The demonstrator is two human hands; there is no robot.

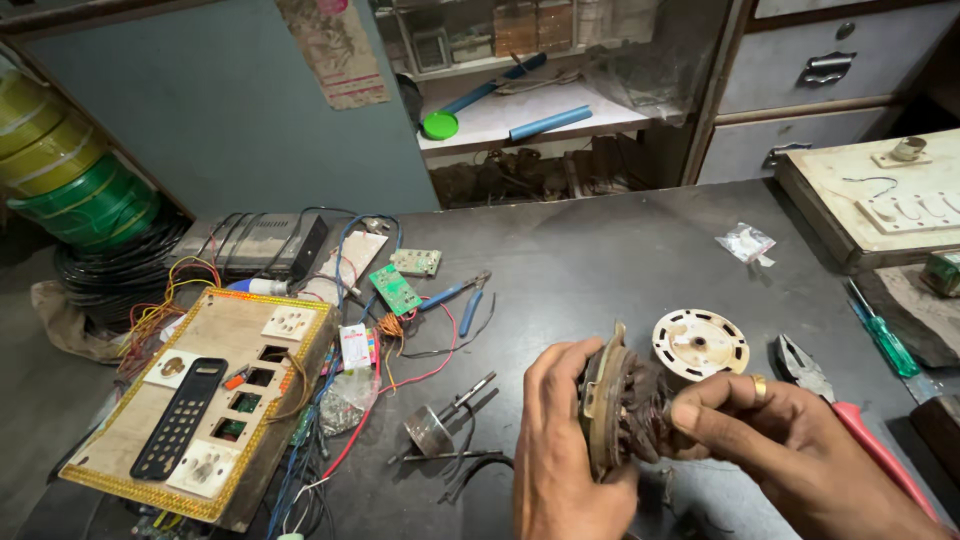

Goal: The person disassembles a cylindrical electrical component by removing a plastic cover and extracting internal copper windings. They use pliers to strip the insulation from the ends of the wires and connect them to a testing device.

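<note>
Both hands grip the motor stator (pixel 622 410) above the dark workbench (pixel 620 260): left hand (pixel 560 450) clasps its rim, right hand (pixel 770 440) pinches the windings; disc on edge, axis pointing right.

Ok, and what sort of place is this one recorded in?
Most likely a small electrical repair workshop. Both hands hold a worn motor winding over a dark workbench strewn with circuit boards, loose wires and pliers, beside a wooden switchboard panel and wire coils.

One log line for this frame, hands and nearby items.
left hand: grips motor stator | right hand: fingers on its windings | beside: white round cover, red-handled pliers, green screwdriver | surface: dark workbench
</note>
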